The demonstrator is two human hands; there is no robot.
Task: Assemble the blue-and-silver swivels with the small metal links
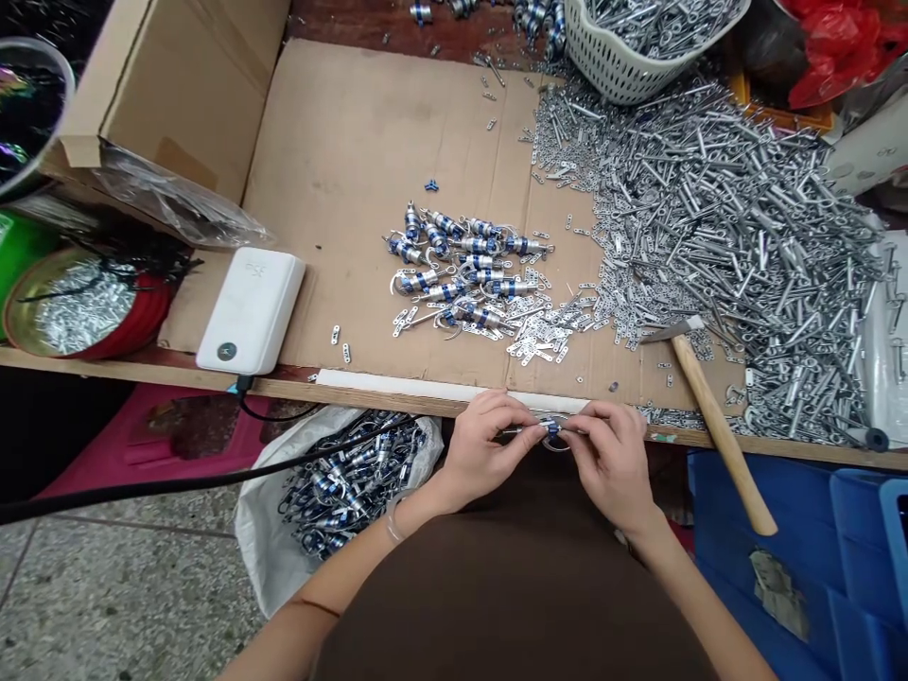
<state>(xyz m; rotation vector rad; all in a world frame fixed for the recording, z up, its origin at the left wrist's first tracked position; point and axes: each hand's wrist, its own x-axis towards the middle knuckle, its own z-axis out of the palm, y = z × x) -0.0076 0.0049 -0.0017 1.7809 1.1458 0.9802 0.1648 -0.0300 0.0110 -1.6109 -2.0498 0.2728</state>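
At the table's front edge, my left hand (493,435) and my right hand (614,459) face each other, fingertips pinched. Between them they grip a small metal hook fitting (551,428) with a blue band and a curved silver wire part. My fingers hide much of it. Ahead on the cardboard lies a pile of finished-looking hook fittings (461,265), silver with blue bands. Small flat metal plates with holes (543,331) are scattered beside that pile. A single blue plastic piece (431,185) sits a little behind it.
A large heap of eye bolts (716,208) covers the right side, with a wooden-handled hammer (724,435) overhanging the edge. At left are a white power bank (252,307), a cardboard box (191,95) and a red tin (152,307). Below hangs a white sack (259,530) of fittings.
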